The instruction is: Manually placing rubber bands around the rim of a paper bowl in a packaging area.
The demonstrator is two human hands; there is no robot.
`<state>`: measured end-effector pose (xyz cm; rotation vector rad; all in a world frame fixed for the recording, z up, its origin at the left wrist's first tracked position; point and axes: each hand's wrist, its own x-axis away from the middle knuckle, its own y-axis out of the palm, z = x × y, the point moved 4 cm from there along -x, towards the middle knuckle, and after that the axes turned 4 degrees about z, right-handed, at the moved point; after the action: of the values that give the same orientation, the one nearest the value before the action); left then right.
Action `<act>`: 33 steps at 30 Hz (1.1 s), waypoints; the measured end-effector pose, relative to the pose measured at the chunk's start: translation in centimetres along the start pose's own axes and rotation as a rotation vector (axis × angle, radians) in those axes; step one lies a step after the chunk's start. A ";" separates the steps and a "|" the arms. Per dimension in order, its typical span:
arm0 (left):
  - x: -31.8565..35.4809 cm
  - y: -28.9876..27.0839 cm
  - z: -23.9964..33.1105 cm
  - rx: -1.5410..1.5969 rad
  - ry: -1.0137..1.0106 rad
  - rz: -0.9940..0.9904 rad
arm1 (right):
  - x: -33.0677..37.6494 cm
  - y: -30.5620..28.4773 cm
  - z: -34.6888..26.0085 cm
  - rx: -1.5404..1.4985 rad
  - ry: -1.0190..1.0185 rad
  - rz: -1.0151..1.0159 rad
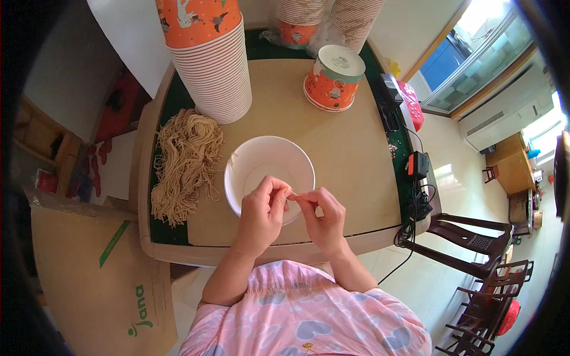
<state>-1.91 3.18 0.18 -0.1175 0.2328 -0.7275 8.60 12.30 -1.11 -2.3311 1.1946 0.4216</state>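
Observation:
A white paper bucket [270, 151] stands mouth up on the table in front of me. A short tan strand [232, 158] shows at its left rim. Over the bucket's near side, my left hand [265, 204] and my right hand [322, 215] meet fingertip to fingertip. Both are closed in a pinch; what lies between the fingers is too small to make out. To the left of the bucket lies a loose heap of tan twine [187, 163]. Behind the heap rises a tall stack of nested orange paper buckets [211, 71], rims downward.
Upside down at the back right sits a short stack of orange buckets [333, 83]. More stacked buckets [300, 21] in clear plastic stand behind. Black cables and an adapter [418, 166] run along the right edge. A cardboard box [98, 273] is at left, a dark chair [469, 240] at right.

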 end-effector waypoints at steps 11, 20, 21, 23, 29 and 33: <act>-0.2 -0.2 1.4 -0.034 0.041 0.005 | -0.7 -0.6 -0.9 -0.023 0.068 -0.053; -0.9 -0.3 4.5 0.009 0.050 -0.218 | -1.6 -1.9 -0.6 -0.043 -0.128 -0.045; -1.0 0.0 4.6 0.000 0.056 -0.232 | -1.4 -1.9 -0.4 -0.046 -0.132 -0.010; -1.0 0.2 4.6 0.050 0.034 -0.226 | -1.1 -2.0 0.0 -0.049 -0.137 0.022; -1.4 -0.6 5.4 0.204 0.032 -0.152 | 0.0 -2.2 1.8 0.008 -0.070 0.001; -1.4 -0.5 5.4 0.254 -0.016 -0.152 | -0.1 -2.5 2.4 0.014 -0.067 -0.016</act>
<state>-1.88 3.94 5.78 0.1017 0.1155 -0.9006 10.52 14.95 -2.40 -2.2947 1.1427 0.4799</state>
